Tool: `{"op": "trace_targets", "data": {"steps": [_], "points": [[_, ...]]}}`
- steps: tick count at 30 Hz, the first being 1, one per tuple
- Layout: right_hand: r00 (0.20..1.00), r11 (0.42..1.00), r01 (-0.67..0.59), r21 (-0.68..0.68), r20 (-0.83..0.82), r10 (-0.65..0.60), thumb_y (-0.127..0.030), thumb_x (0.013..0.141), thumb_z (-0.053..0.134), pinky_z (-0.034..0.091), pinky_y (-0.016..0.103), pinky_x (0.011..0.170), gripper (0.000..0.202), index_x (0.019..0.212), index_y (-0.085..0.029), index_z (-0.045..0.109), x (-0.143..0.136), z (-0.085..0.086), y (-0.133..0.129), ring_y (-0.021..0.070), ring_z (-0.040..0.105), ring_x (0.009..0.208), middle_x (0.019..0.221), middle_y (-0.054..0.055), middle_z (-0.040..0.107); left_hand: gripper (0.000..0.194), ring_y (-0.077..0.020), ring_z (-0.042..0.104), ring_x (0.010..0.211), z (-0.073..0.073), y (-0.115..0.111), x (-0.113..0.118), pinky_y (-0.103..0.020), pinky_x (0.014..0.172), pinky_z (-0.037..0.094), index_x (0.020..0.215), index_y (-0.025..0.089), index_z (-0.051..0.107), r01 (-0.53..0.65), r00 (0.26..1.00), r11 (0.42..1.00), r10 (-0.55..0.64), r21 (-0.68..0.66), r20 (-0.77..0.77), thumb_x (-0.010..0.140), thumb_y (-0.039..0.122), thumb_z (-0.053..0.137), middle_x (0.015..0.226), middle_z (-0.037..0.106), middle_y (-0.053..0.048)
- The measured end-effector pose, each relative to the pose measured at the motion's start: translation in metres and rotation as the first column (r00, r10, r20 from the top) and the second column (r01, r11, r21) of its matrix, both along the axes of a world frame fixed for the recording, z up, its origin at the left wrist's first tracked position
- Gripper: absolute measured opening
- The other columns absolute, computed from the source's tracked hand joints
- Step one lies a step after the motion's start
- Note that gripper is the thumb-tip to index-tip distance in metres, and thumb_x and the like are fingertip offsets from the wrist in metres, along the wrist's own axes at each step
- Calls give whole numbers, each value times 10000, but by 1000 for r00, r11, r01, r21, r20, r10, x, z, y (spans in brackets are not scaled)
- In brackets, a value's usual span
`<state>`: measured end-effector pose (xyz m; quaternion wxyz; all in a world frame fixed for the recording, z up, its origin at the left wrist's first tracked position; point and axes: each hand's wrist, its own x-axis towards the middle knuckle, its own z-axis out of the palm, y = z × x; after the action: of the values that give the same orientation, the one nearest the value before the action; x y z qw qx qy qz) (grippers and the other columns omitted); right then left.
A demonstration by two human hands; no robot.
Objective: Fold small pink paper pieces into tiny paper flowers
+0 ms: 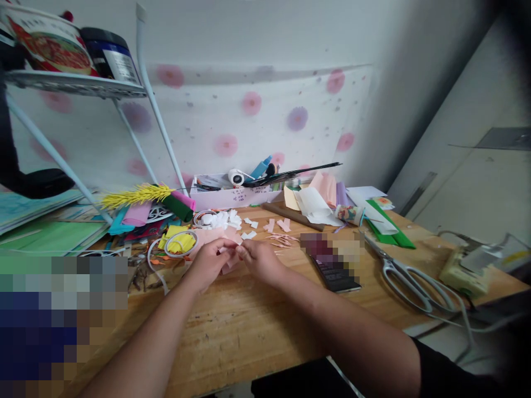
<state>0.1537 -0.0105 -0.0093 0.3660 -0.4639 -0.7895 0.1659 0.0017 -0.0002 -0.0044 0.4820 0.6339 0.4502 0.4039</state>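
My left hand (211, 261) and right hand (262, 261) pinch a bit of pink paper (239, 241) between them, over the table (249, 331); I'm probably shaping it, and the next move calls for light, even pressure.

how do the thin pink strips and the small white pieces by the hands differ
Shape: the thin pink strips are narrow and sticklike, the small white pieces broader and flatter.
Layout: the strips lie bunched together, the white pieces in separate small groups.
Both lie on the table near the right hand.
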Motion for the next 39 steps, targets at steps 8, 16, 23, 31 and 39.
{"op": "trace_targets", "data": {"steps": [8,16,23,31,39], "points": [[987,997,-68,-47,-147,60,-330,827,384,317,185,532,268,664,-158,510,2,-2,3,81,438,555,588,-21,488,389,-163,569,774,-1,2,2,-257,637,436,1011,166,511,-1,999,999,-1,49,49,658,313,582,947,591,-66],[942,994,-71,86,-322,95,-242,776,491,376,211,613,131,718,-155,569,7,-2,11,105,482,647,656,9,535,233,-90,480,487,-4,4,-1,-195,446,355,757,151,559,-8,999,999,10,50,-43,684,372,551,602,522,28],[913,995,-61,83,-399,89,-185,732,529,408,239,650,130,834,-167,608,3,1,8,120,509,702,743,34,564,237,-82,441,445,-4,1,1,-187,409,330,681,152,510,-6,1000,1000,5,-10,-15,693,387,538,532,469,45],[841,996,-82,-42,-539,47,-215,706,544,399,217,579,56,728,-163,545,3,-4,13,96,482,617,681,-1,532,243,-88,449,468,-4,0,1,-186,414,309,659,137,521,1,1000,998,-1,-55,-1,701,376,525,540,484,27],[826,994,-107,-37,-560,68,-245,695,576,403,228,602,97,748,-165,565,4,-13,19,108,498,656,699,8,547,223,-85,435,474,-1,-2,3,-190,424,313,666,131,547,7,999,997,-4,-79,42,696,351,528,551,487,26]]}}
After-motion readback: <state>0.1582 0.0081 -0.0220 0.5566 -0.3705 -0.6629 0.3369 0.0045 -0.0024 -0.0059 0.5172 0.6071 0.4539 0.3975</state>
